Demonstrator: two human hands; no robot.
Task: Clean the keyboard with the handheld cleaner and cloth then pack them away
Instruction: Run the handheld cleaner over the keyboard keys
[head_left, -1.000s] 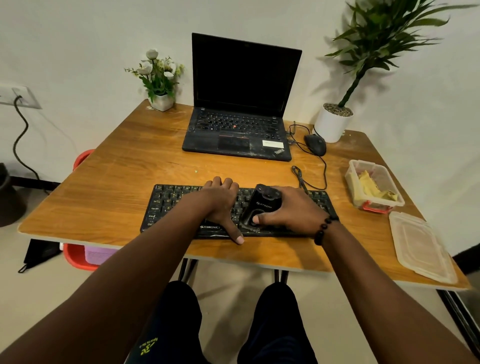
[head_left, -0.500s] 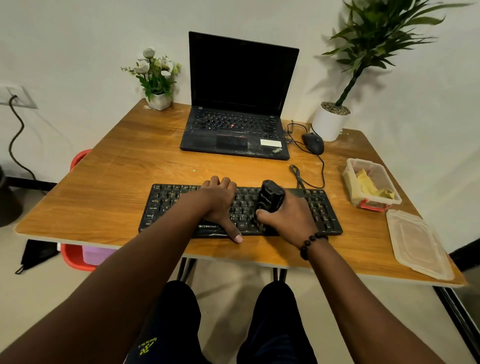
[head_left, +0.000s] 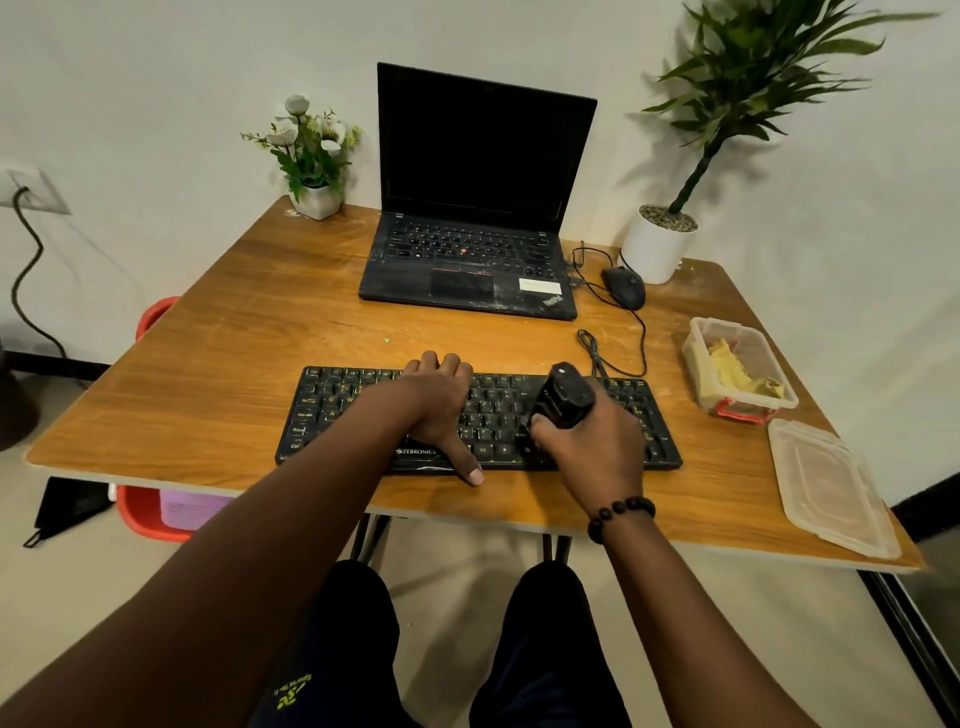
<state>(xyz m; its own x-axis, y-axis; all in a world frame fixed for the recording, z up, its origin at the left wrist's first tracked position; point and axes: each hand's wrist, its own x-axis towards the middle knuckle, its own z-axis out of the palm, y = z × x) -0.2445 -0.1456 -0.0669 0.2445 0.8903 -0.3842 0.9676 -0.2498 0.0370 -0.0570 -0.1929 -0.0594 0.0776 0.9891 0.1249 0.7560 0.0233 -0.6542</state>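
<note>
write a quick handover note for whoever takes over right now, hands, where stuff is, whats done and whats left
Left hand: flat on the keyboard, thumb over its near edge, steadying it.
Right hand: grips the handheld cleaner, tilted over the right half of the keys.
Cloth: yellow, in the open container at the table's right side; its lid lies beside it, nearer the front edge.
Done: cleaner picked up and on the keys; how much is cleaned cannot be told.
Left: finish with the cleaner, wipe with the cloth, pack both away and close the lid.
</note>
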